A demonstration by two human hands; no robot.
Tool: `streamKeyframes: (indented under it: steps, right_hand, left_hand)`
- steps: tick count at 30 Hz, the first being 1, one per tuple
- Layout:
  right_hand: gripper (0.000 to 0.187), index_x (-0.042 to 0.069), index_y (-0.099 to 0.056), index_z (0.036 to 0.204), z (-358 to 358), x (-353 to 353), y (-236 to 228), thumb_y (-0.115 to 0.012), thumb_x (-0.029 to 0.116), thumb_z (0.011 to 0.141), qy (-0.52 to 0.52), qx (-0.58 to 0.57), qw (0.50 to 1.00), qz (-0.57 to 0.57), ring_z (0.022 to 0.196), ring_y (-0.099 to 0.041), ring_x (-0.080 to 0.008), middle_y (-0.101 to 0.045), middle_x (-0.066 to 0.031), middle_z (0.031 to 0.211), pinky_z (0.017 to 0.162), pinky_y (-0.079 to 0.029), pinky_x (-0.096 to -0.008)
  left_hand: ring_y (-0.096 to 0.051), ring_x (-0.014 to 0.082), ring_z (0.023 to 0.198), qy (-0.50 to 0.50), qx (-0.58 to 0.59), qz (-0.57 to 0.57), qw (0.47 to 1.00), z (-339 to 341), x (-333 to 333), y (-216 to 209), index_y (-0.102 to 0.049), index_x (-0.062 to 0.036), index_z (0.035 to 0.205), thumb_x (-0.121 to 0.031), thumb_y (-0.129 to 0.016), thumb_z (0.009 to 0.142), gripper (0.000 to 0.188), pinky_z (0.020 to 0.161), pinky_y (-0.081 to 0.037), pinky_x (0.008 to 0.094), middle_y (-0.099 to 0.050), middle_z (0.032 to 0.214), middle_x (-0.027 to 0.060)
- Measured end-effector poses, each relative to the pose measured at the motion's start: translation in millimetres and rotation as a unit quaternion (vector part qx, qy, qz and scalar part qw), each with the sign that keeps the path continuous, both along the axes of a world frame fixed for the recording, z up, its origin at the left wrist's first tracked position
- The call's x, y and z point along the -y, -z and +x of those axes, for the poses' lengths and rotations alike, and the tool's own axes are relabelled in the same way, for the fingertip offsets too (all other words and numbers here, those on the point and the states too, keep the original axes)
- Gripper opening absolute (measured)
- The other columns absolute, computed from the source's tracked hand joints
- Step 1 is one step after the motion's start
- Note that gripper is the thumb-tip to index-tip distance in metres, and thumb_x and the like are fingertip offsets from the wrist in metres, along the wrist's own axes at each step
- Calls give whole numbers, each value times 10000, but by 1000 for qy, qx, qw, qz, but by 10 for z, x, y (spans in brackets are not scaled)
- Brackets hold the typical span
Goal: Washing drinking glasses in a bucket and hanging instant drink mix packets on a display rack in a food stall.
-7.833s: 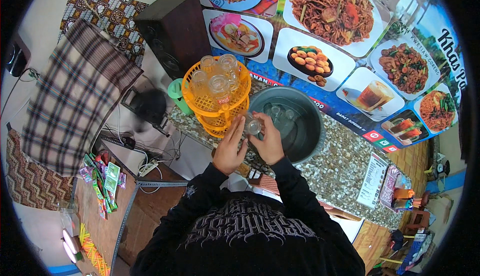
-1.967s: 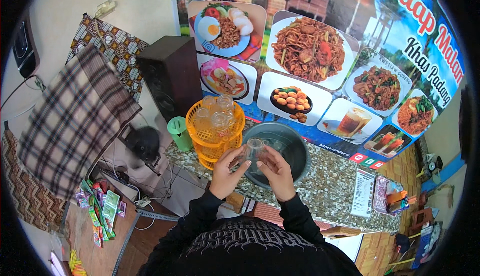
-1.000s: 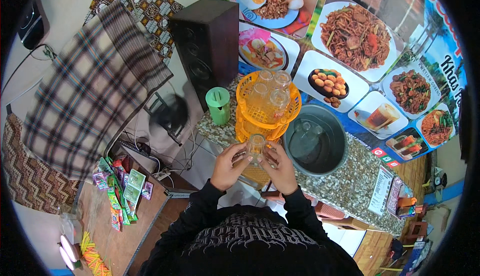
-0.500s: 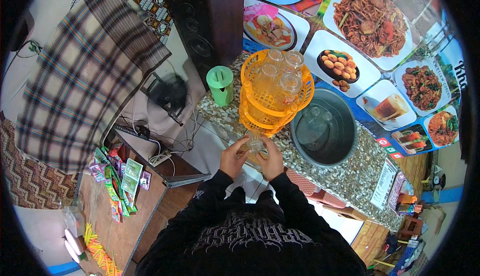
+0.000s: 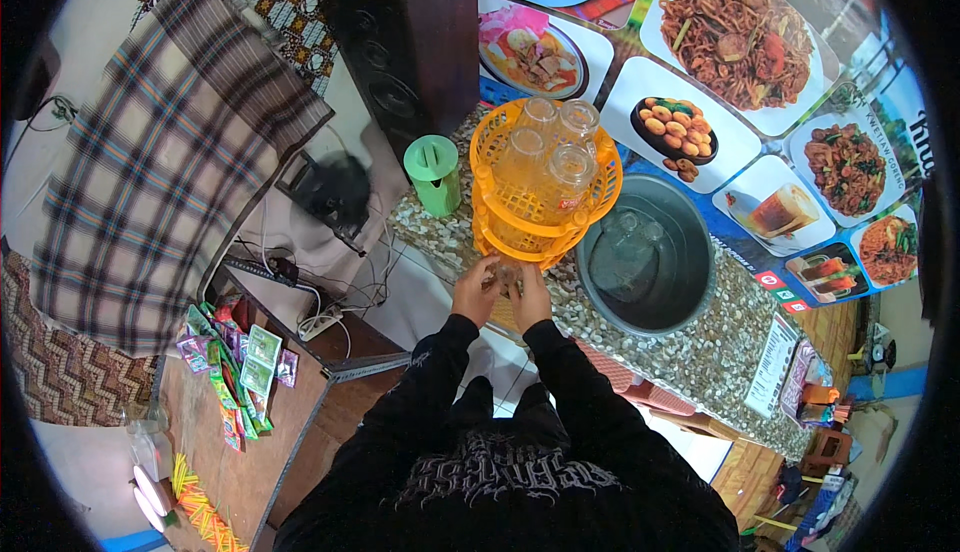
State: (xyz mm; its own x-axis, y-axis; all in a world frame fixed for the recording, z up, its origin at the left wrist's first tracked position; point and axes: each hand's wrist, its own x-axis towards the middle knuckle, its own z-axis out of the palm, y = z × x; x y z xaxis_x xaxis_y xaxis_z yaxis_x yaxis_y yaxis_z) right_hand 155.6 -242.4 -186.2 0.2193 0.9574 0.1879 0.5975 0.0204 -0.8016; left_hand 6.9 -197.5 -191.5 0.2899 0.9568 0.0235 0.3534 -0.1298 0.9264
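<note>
Moved left from basin [image 5: 692,287] to yellow basket's [image 5: 483,174] near side: your clear glass [image 5: 510,274], gripped by left hand [image 5: 474,294] and right hand [image 5: 531,298], likely for steadiness.

Basket [image 5: 481,167] at centre, jug [image 5: 436,190] left, basin [image 5: 692,287] right!
All three sit on the counter [image 5: 690,384], glasses [image 5: 571,166] standing in the basket's top, more glassware [image 5: 636,237] down in the basin; speaker [image 5: 400,47] behind the jug, banner [image 5: 655,57] behind the basin; and here, just before the basket, left hand [image 5: 474,296] and right hand [image 5: 531,304], a tumbler [image 5: 510,275] between them; far left, packets [image 5: 235,377] on the table [image 5: 275,457].
</note>
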Motion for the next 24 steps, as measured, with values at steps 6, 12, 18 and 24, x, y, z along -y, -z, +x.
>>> streamKeyframes:
  steps: [6,12,18,24]
  right_hand:
    - [506,22,-482,1435,17,-155,28,-664,25,963,5,-2,999,-51,1178,-618,-533,-640,-301,1260,957,-523,-544]
    - [394,-17,-551,1338,38,-285,56,-668,71,972,44,9,998,-37,1108,-643,-536,-695,-308,1182,921,-532,-561]
    - [351,-33,-650,1255,29,-306,-98,-710,100,937,-17,26,999,-42,1091,-664,-500,-724,-283,1137,921,-547,-543]
    - [334,-66,-696,1249,425,-18,-238,-729,173,1018,-40,-66,994,-81,980,-799,-256,-788,-195,1106,801,-617,-361]
  left_hand:
    - [-737,305,1190,-41,13,9,999,115,-105,53,-611,-22,1449,-66,-741,971,498,921,-618,390,-716,1345,193]
    - [-736,346,1110,-33,-19,-13,999,236,-218,-139,-664,47,1337,-155,-755,966,432,863,-608,404,-723,1282,213]
    - [-741,282,1126,-26,8,6,1000,55,-308,280,-652,-11,1402,-209,-738,1011,448,890,-597,391,-757,1250,172]
    - [-724,262,1172,-47,52,-54,996,145,-244,-300,-651,-3,1402,-224,-715,1049,421,918,-592,407,-746,1273,156]
